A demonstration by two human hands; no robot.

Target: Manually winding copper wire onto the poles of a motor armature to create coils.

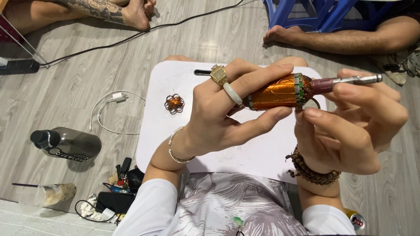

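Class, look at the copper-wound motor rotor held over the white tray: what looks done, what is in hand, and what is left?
Done: the rotor carries tight copper windings along its body. In hand: the left hand grips the wound body while the right hand holds the shaft end. Left: a small loose copper coil lies unused on the white tray; whether any winding remains cannot be told.

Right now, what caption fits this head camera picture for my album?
Left hand and right hand hold a copper-wound motor armature above a white lap table.

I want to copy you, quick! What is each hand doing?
Left hand: shut on the copper-wound motor rotor.
Right hand: shut on the rotor's steel shaft end.
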